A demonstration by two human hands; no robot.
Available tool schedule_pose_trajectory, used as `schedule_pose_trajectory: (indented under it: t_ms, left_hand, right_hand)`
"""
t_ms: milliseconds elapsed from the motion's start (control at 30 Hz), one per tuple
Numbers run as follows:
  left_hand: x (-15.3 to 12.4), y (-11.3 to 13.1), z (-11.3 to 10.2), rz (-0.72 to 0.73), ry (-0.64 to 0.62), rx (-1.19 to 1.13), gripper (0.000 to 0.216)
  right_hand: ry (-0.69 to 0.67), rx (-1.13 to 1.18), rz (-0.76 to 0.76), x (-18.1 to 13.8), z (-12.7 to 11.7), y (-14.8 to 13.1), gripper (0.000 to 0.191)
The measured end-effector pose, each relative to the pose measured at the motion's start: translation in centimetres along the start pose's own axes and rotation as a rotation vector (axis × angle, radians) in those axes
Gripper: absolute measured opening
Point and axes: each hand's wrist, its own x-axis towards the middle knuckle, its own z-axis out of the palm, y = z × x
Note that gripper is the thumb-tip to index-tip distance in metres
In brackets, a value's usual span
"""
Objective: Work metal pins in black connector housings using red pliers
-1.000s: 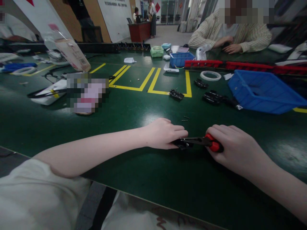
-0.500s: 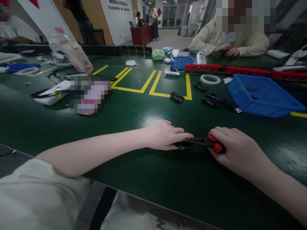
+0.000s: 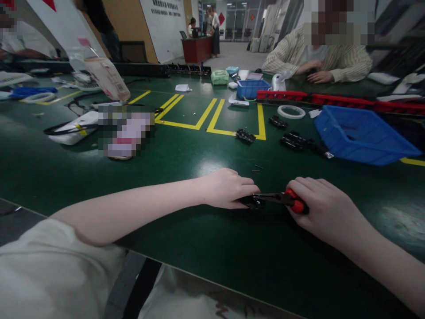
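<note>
Red-handled pliers (image 3: 281,199) clenched in R hand (image 3: 320,201), blk part (image 3: 255,204) pinched by L hand (image 3: 229,188) — wall txt (image 3: 165,9) unreadable.

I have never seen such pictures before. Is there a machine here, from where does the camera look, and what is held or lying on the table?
No machine here: these are a person's own bare hands. The view comes from one camera worn on the head, looking forward and down. The left hand holds a small black part at the green table. The right hand grips red-handled pliers, their tips at that part; whether they pinch anything is too small to tell. Just beyond lie two thin pins. Farther off are other black parts, a white ring and a blue bin.
</note>
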Motion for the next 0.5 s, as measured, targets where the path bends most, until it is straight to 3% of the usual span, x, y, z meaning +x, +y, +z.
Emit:
schedule_pose_trajectory:
  t_ms: [500]
  left_hand:
    - [0.09,0.03,-0.03,-0.019,0.016,-0.035,0.022]
  right_hand:
    - [-0.005,-0.003,0.002,-0.35,0.12,0.36,0.006]
